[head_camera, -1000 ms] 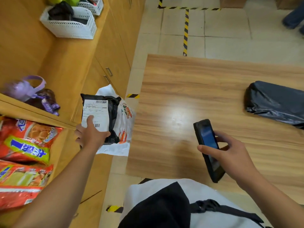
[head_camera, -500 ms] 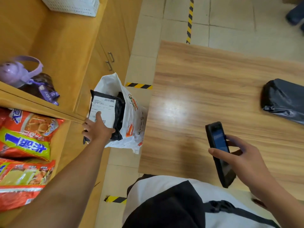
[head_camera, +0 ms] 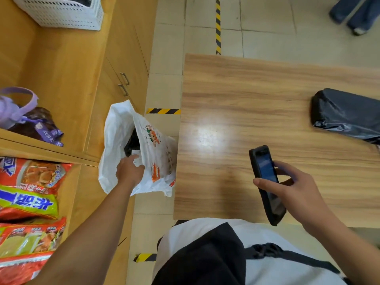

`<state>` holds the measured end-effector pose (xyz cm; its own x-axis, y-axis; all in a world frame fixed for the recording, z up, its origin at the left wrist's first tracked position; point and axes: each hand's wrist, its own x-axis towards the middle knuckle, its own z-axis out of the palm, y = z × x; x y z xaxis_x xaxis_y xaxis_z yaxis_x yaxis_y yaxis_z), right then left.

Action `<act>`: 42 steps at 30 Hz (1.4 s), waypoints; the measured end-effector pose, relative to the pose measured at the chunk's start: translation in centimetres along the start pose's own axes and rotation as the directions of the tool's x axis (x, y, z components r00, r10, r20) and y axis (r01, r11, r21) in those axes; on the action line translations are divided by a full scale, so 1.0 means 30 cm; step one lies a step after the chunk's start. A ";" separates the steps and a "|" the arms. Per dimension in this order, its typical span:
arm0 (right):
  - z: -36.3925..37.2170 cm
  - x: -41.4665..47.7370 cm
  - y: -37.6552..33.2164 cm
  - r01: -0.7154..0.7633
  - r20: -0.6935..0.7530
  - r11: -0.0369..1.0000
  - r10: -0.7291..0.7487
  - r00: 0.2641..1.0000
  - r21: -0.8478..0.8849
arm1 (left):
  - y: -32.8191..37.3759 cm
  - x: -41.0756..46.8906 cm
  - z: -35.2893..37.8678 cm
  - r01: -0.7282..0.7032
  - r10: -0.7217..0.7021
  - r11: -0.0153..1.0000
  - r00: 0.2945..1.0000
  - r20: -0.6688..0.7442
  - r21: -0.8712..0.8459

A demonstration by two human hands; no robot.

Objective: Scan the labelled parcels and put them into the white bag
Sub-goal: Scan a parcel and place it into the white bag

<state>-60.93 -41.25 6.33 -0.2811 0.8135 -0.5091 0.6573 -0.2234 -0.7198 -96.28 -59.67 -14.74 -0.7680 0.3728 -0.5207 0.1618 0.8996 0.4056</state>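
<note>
The white bag (head_camera: 158,161) with orange print stands open on the floor between the cabinet and the table. A black parcel (head_camera: 131,142) with a white label sits low inside its mouth, mostly hidden. My left hand (head_camera: 129,171) reaches into the opening and holds the parcel's near end, its fingertips hidden by the bag's edge. Over the table's near side, my right hand (head_camera: 292,190) grips a black handheld scanner (head_camera: 266,182), screen up. A second black parcel (head_camera: 345,116) lies on the wooden table (head_camera: 236,103) at the far right.
A wooden cabinet (head_camera: 115,79) with shelves stands at the left. It holds red snack packets (head_camera: 30,188), a purple bottle (head_camera: 14,108) and a white basket (head_camera: 61,15). Yellow-black tape marks the tiled floor. Another person's legs (head_camera: 353,13) are at the top right.
My left hand has lowered the labelled parcel from above the bag down into it, so most of it is now hidden. The scanner hand has stayed about where it was.
</note>
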 end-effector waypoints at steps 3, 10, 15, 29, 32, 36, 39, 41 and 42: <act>-0.016 0.001 0.009 -0.009 -0.024 0.999 0.011 1.000 0.049 | 0.107 -0.035 0.003 -0.096 0.097 0.985 0.995 -0.006 -0.141; -0.077 -0.020 0.044 -0.004 -0.147 0.988 0.027 0.989 0.153 | 0.496 -0.111 0.017 -0.387 0.400 0.899 0.916 0.026 -0.204; -0.165 -0.061 0.093 -0.016 -0.238 0.965 0.080 0.968 0.260 | 0.778 -0.189 0.095 -0.545 0.570 0.819 0.807 0.153 -0.179; -0.436 -0.186 0.319 -0.005 -0.433 0.857 0.265 0.861 0.515 | 1.280 -0.468 0.528 -0.817 0.724 0.570 0.452 0.521 -0.084; -0.498 -0.195 0.396 -0.019 -0.441 0.829 0.317 0.840 0.559 | 1.405 -0.511 0.597 -0.857 0.716 0.516 0.441 0.541 0.017; -0.585 -0.168 0.506 -0.040 -0.435 0.791 0.378 0.817 0.611 | 1.599 -0.538 0.677 -0.891 0.704 0.425 0.435 0.561 0.156; -0.656 -0.126 0.575 -0.050 -0.412 0.756 0.410 0.814 0.653 | 1.746 -0.541 0.742 -0.897 0.703 0.380 0.438 0.561 0.225; -0.704 -0.091 0.613 -0.048 -0.390 0.728 0.421 0.819 0.684 | 1.833 -0.542 0.789 -0.900 0.712 0.325 0.436 0.551 0.291; -0.728 -0.074 0.629 -0.048 -0.379 0.717 0.423 0.823 0.696 | 1.872 -0.545 0.811 -0.898 0.708 0.307 0.437 0.554 0.316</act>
<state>-32.64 -35.55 4.19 0.3116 0.7786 -0.5447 -0.0017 -0.5728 -0.8197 -59.58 -9.72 -1.74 0.1218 0.9263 -0.3566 0.9350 0.0135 0.3544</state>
